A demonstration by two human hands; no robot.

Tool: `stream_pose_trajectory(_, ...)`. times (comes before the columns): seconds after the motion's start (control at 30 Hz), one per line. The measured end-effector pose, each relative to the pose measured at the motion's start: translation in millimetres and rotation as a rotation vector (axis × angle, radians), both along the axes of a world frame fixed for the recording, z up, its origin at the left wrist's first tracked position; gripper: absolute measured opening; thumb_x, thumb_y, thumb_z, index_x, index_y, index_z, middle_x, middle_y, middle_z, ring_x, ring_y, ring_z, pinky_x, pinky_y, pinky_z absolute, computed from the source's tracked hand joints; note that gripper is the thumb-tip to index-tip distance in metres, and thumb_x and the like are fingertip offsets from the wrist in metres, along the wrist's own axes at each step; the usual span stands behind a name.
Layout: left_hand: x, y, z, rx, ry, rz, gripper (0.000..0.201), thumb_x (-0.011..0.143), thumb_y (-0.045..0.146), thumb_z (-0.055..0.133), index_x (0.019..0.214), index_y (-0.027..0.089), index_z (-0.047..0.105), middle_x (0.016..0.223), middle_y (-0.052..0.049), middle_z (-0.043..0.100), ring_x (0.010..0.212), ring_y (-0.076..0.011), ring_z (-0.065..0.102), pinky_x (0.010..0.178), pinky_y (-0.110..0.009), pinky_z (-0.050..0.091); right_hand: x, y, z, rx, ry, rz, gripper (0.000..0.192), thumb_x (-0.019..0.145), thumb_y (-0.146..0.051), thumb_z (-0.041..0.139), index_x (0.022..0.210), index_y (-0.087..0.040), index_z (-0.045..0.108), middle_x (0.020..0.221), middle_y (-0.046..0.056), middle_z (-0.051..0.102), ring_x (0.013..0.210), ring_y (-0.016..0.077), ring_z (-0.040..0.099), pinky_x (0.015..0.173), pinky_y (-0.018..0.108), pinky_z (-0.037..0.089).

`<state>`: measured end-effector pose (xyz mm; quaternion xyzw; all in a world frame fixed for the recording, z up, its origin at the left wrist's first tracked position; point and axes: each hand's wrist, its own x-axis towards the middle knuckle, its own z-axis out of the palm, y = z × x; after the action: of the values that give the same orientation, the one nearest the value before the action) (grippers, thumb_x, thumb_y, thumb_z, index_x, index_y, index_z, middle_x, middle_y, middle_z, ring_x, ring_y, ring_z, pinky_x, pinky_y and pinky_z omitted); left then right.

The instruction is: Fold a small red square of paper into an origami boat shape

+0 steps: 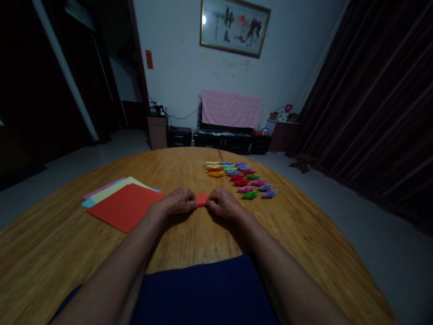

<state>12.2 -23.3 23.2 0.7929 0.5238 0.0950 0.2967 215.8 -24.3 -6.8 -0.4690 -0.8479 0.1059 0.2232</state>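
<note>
A small folded red paper piece (202, 199) lies on the round wooden table (189, 234) between my two hands. My left hand (178, 201) pinches its left end, and my right hand (223, 204) pinches its right end. Both hands rest on the tabletop with fingers curled over the paper, hiding most of it. To the left lies a stack of coloured paper sheets (123, 203) with a red sheet on top.
Several small folded paper shapes (241, 178) in many colours lie in rows on the table's far right. Beyond the table stand a low dark cabinet with a pink cloth (232, 109), a framed picture (234, 26) and dark curtains (372, 104) on the right.
</note>
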Motion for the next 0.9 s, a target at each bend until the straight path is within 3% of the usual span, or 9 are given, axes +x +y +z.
stream_pose_trajectory(0.23,4.2,-3.2,8.3,0.021,0.111,-0.005,0.020,0.078,0.032,0.050,0.068,0.017,0.057,0.060,-0.001,0.053,0.056,-0.0129,0.044,0.051,-0.027,0.027,-0.7,5.1,-3.9,0.008,-0.058,-0.059,0.021,0.088,-0.018,0.053,0.074,-0.013,0.068,0.082,0.006,0.063,0.077,0.0153,0.052,0.071,0.026,0.037)
stream_pose_trajectory(0.4,2.8,3.0,2.3,0.041,0.142,-0.010,0.026,0.080,0.039,0.048,0.073,0.018,0.061,0.068,-0.003,0.058,0.061,-0.0153,0.051,0.054,-0.028,0.030,-3.3,4.4,-4.0,0.008,-0.054,-0.087,0.021,0.088,-0.018,0.054,0.073,-0.013,0.067,0.082,0.006,0.062,0.078,0.0152,0.051,0.072,0.026,0.037)
stream_pose_trajectory(0.57,4.5,9.4,-3.5,0.051,0.186,0.036,0.024,0.078,0.036,0.051,0.072,0.017,0.064,0.068,-0.004,0.060,0.061,-0.0162,0.052,0.055,-0.029,0.032,3.9,6.4,-5.4,-0.032,0.018,-0.072,0.020,0.087,-0.020,0.057,0.070,-0.014,0.066,0.081,0.004,0.060,0.077,0.0138,0.051,0.070,0.024,0.037)
stream_pose_trajectory(0.9,11.8,5.3,7.7,0.007,0.198,0.089,0.018,0.074,0.032,0.054,0.065,0.018,0.061,0.061,-0.003,0.058,0.057,-0.0170,0.051,0.053,-0.030,0.031,20.2,11.0,-1.2,-0.144,0.065,-0.003,0.023,0.088,-0.020,0.056,0.067,-0.015,0.063,0.081,0.003,0.059,0.074,0.0125,0.052,0.066,0.022,0.037)
